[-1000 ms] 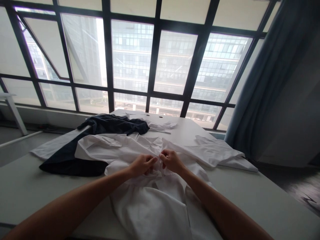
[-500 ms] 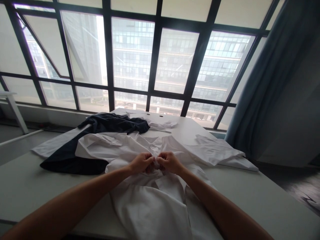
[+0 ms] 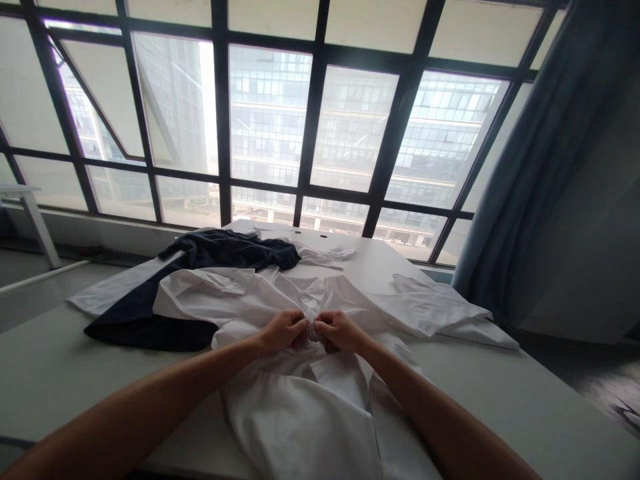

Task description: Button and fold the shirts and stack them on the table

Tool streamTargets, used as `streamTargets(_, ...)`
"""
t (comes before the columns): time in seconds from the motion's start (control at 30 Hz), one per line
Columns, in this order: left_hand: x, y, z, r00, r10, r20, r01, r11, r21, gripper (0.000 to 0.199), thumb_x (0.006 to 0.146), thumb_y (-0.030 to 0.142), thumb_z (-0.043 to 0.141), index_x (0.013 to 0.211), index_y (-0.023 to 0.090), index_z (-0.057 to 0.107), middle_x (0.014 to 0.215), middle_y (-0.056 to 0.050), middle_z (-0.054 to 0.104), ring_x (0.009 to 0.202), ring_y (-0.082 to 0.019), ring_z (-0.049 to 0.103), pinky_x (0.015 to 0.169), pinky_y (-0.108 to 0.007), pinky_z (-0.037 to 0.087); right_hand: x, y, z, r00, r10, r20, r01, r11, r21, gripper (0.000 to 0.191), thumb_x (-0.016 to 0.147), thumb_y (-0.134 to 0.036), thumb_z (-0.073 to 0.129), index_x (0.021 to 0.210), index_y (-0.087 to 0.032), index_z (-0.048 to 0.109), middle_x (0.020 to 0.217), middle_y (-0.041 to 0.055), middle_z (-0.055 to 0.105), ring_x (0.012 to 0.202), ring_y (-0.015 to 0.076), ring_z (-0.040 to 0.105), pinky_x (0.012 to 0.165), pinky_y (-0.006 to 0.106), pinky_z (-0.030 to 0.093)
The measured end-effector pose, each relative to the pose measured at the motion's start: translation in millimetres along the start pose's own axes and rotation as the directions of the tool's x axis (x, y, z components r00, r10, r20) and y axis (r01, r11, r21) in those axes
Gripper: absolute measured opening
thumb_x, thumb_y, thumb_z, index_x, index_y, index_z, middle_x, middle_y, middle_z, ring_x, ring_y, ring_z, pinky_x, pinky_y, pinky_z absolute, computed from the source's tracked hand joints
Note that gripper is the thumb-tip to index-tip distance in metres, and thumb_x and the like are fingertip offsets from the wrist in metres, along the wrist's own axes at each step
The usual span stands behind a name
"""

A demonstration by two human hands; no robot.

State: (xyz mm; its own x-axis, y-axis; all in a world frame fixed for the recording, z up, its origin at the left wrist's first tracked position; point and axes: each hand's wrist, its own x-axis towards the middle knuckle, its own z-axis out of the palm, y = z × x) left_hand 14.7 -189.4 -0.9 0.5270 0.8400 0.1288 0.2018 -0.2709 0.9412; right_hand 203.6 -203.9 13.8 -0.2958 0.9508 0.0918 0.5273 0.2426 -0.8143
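Note:
A white long-sleeved button shirt (image 3: pixel 295 413) lies spread on the table, with its collar area and front gathered under my hands. My left hand (image 3: pixel 283 332) and my right hand (image 3: pixel 340 331) meet at the middle of the shirt front, both pinching the white cloth between their fingers. Whatever small part they hold is hidden by the fingers. A dark navy garment (image 3: pixel 150 331) lies partly under the shirt to the left and bunches up further back (image 3: pixel 230 250).
The long pale table (image 3: pixel 65 360) runs toward a wall of dark-framed windows (image 3: pixel 270 120) facing a glass building. More white cloth lies at the far end. A blue-grey curtain (image 3: pixel 520 180) hangs at the right, and a white table leg (image 3: pixel 37 223) stands at the far left.
Compared with one second ago, my hands have drawn closer together at the shirt front. The view has also shifted slightly, while the garments lie much as before.

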Motion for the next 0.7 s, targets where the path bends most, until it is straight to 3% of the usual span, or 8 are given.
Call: streamTargets(0.7,-3.1,5.7,0.8,0.999,-0.038,0.000,0.038,0.999,-0.020,0.030,0.078,0.045,0.060,0.069,0.018,0.054,0.057,0.000,0.058,0.048,-0.012,0.051,0.048,-0.025,0.037,-6.1,-4.7,6.5,0.995,-0.100,-0.018,0.094,0.975,-0.202,0.017,0.081,-0.023,0.055,0.067,-0.015,0.060,0.051,-0.0041,0.052,0.048,0.0083,0.045,0.045,0.018,0.027)
